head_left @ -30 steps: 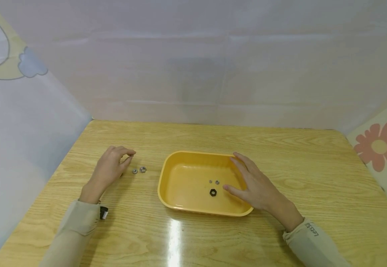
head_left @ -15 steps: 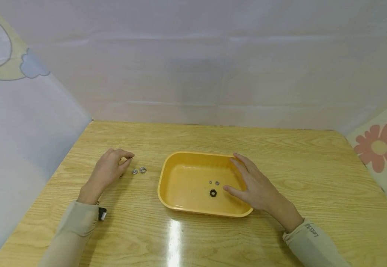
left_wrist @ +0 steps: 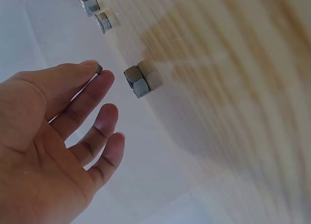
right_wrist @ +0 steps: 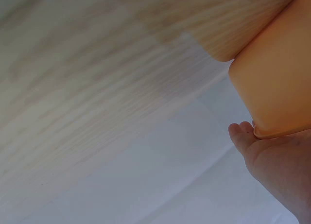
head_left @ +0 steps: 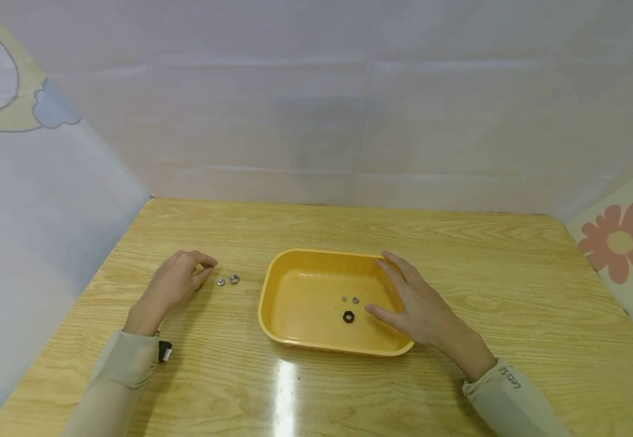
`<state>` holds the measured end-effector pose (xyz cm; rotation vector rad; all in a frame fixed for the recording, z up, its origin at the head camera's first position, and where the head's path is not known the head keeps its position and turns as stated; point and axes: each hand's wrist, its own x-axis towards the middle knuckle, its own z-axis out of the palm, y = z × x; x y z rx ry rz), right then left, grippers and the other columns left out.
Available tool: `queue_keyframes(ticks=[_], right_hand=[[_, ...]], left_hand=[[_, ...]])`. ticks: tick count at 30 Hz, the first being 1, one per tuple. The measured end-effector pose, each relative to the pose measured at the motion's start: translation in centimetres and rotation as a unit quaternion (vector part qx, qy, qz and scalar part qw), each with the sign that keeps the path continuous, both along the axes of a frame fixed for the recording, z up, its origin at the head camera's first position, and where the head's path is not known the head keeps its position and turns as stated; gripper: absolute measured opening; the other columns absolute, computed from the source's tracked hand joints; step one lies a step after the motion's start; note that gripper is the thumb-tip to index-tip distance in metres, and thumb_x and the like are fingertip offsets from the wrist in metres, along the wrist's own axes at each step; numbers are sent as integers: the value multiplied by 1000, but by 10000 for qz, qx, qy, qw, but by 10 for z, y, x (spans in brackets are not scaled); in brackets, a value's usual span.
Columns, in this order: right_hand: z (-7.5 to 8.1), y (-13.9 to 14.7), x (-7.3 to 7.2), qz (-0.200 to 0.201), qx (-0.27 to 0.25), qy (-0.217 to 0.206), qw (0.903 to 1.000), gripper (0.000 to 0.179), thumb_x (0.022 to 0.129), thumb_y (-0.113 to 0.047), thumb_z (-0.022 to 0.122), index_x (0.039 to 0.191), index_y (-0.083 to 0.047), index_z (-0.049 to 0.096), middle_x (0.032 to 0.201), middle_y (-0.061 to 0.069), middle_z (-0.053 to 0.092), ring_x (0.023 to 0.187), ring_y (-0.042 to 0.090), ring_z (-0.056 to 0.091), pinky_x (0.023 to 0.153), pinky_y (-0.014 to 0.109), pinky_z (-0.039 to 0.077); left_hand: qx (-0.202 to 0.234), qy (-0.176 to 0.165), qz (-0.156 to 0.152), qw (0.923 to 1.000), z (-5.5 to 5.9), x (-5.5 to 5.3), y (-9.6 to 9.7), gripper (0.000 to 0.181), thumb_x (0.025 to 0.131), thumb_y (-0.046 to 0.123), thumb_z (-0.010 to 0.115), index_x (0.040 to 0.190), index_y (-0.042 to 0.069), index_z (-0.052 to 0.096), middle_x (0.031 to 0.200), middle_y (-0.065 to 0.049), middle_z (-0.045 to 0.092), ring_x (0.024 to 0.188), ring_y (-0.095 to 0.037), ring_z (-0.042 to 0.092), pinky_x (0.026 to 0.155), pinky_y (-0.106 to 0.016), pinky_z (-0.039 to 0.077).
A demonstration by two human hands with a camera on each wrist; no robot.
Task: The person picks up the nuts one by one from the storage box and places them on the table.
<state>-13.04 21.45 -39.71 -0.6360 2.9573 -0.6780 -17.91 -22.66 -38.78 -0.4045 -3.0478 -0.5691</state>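
Three nuts [head_left: 355,300], one black, lie inside the yellow tray [head_left: 305,318].

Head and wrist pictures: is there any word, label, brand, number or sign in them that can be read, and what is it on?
"Lets": right sleeve, near the cuff; the characters after it are too blurred to read.
Black piece at the left wrist: no readable text.
Yellow tray and black nut: none readable.

Sleeves [head_left: 111,382] are beige (one bears lettering [head_left: 510,377]), with perhaps a black wrist-strap [head_left: 164,351].
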Motion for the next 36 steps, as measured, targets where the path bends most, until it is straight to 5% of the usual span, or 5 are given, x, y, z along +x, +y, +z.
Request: queue_keyframes(ticks=[21,36], right_hand=[[-1,0,0,32,-17,52,10000,90,93,-59,58,157,-6,24,165,13,15,149,40,23,113,61,34],[-2,1,-1,77,28,135,9999,86,95,-56,58,156,-5,25,164,15,17,147,42,26,110,62,37]], left_hand=[[-333,-528,7,9981,-2,-1,-1,19,94,5,64,111,3,73,112,-20,71,95,-34,67,81,-50,54],[-574,-440,-8,9974,-2,-2,2,17,93,4,64,107,3,74,103,-15,73,98,-35,68,83,-52,54]])
